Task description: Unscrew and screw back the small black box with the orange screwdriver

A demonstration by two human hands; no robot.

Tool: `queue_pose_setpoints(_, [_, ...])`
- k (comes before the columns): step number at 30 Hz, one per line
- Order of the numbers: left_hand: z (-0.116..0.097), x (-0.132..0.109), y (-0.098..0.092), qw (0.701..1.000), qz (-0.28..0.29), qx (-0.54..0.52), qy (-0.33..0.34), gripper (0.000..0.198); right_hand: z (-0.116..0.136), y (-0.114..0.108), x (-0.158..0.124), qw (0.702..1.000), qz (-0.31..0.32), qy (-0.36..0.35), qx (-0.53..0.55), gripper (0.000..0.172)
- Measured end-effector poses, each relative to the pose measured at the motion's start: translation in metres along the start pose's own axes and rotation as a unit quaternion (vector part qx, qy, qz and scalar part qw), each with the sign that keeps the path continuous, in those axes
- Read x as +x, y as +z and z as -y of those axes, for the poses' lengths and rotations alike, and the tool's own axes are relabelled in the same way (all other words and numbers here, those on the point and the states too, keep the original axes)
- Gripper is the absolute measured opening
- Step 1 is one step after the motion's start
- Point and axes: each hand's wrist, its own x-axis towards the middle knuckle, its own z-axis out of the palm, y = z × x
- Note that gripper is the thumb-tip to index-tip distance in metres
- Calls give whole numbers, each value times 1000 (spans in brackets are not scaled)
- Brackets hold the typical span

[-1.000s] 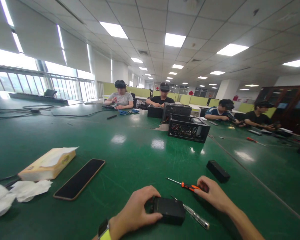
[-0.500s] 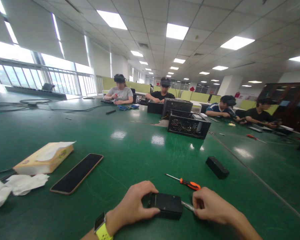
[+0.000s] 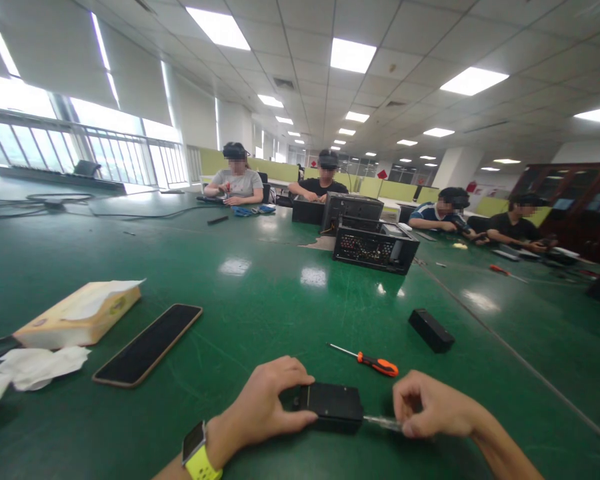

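Note:
My left hand [image 3: 270, 397] grips the left end of a small black box [image 3: 334, 403] lying on the green table, thumb at the near side and fingers at the far side. My right hand [image 3: 427, 405] pinches a thin screwdriver [image 3: 383, 423] with a clear handle. Its shaft points left, and the tip meets or nearly meets the box's right end; I cannot tell whether it is inside. Just beyond the hands lies an orange and black screwdriver [image 3: 377, 363]. A second black box [image 3: 431, 330] rests farther off to the right.
On the left are a phone [image 3: 149, 343], a tissue pack [image 3: 83, 313] and crumpled tissues [image 3: 40, 368]. An open black computer case [image 3: 375, 247] stands mid-table. Several people sit along the far side, and another orange screwdriver [image 3: 501, 270] lies far right.
My right hand has shifted a little right, and more of the clear-handled screwdriver shows between it and the box. My left hand still holds the box. The view has moved slightly.

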Motion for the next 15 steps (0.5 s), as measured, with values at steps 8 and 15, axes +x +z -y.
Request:
queue_pose_setpoints(8, [0,1,0,1000,2,1,-5,35,4,3,2,999,-30,-2,-36,20])
queue_pose_setpoints(15, [0,-1,0,1000,12,-6,-23,34,11,4,1,996,-52,-32,-59,19])
